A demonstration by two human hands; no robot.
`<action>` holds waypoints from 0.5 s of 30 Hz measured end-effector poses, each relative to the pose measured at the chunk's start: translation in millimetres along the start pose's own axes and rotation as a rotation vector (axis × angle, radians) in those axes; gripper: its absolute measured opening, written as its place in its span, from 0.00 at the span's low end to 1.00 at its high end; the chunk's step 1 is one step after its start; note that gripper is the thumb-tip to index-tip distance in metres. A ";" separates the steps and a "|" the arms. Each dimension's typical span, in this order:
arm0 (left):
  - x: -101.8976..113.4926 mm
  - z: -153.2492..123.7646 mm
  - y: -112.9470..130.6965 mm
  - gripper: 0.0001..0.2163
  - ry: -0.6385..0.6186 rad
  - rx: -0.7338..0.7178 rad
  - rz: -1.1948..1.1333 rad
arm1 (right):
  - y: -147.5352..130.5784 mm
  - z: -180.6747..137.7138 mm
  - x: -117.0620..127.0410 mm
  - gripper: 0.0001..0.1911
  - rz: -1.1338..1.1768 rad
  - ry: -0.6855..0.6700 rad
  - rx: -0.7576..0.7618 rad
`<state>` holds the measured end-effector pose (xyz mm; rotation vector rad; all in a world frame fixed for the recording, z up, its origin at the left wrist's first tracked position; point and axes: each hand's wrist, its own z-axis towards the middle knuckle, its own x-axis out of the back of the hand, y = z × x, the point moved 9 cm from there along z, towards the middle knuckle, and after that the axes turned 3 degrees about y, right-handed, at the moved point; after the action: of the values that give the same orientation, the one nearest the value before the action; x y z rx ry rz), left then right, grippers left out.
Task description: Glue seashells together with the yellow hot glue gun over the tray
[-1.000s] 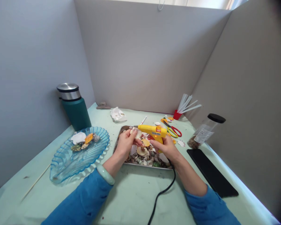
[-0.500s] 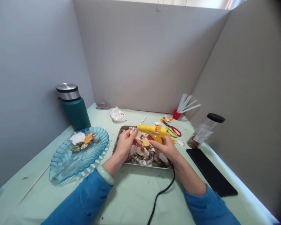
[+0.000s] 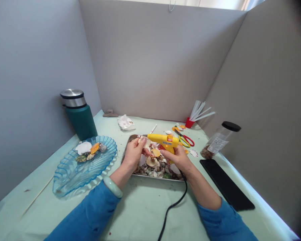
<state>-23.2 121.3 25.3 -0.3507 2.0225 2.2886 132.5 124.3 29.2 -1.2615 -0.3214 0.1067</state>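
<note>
My left hand (image 3: 132,154) pinches a pale seashell (image 3: 147,143) above a metal tray (image 3: 160,179) heaped with mixed shells. Wrapped around the handle of a yellow hot glue gun (image 3: 163,139) is my right hand (image 3: 179,158). The gun's nozzle points left and lies close to the pale shell; whether they touch I cannot tell. A small orange light glows on the gun's side, and its black cord (image 3: 175,203) runs down over the table. My left fingers hide part of the shell.
On the left, a blue shell-shaped dish (image 3: 72,174) holds several shells, with a green bottle (image 3: 81,122) behind it. To the right are scissors (image 3: 187,140), a red cup (image 3: 189,123) of glue sticks, a leaning jar (image 3: 218,142) and a black slab (image 3: 227,184). Crumpled paper (image 3: 126,123) lies at the back.
The pale shell in my left hand has shifted or tilted very slightly near the nozzle. The glue gun and my right hand stay almost still.
</note>
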 end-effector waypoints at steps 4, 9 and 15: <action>0.2 -0.1 0.9 0.16 0.008 0.001 -0.004 | -1.2 0.1 -0.2 0.14 0.013 0.000 0.003; -0.6 0.2 1.1 0.16 0.002 0.004 -0.013 | -1.6 -0.2 -0.6 0.14 -0.010 -0.005 0.010; -0.3 0.3 0.0 0.14 0.003 0.011 -0.012 | 0.5 0.0 -2.0 0.13 -0.083 -0.003 0.006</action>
<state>-22.9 121.6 25.4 -0.3644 2.0284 2.2702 130.7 123.9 28.3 -1.2409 -0.3751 0.0389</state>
